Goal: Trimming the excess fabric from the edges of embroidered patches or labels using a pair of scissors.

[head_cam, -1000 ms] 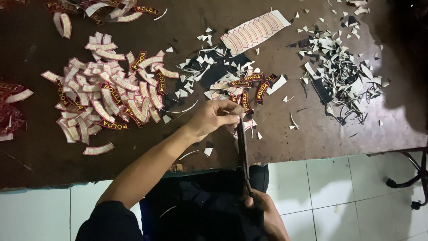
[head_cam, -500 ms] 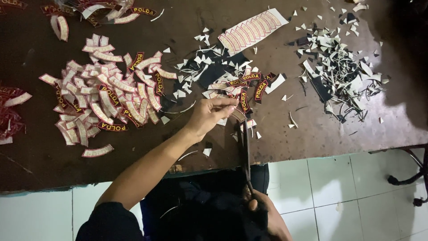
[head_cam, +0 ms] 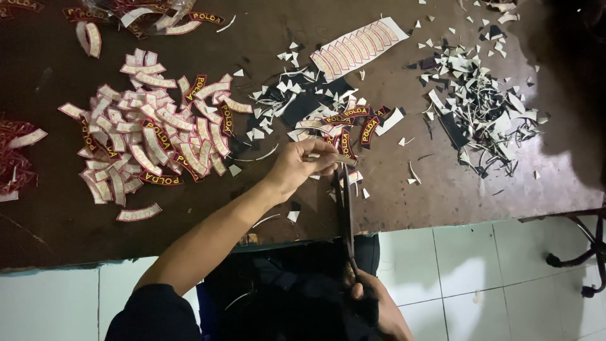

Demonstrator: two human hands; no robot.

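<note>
The left hand [head_cam: 303, 165] reaches out over the dark desk [head_cam: 57, 233], fingers pinched on a curved patch [head_cam: 338, 159] and holding it at the far end of the scissors [head_cam: 347, 208]. The right hand [head_cam: 375, 306] sits near the body, below the desk edge, closed around the scissor handles, though the dark lap hides the grip itself, so how the fingers lie there is hard to tell. The long blades run from that hand up to the patch and look almost shut at the tip. Compared with a second ago, the left hand has turned a little and the patch now lies more across the blades, while the scissors stay in much the same line; that reads as a trimming cut moving round the patch's edge. Just beyond the left hand lies a small cluster of red and black patches [head_cam: 353, 120] mixed with white and black offcuts. Farther away is an uncut white strip [head_cam: 360, 47] with a row of curved outlines. To the left spreads a big pile of finished patches [head_cam: 145, 139], most lying pale side up, with more at the far-left corner. To the right is a heap of scraps [head_cam: 480, 107], black and white slivers. Small white chips lie around the blades. Near the viewer, pale floor tiles [head_cam: 467, 278] show below the desk.
</note>
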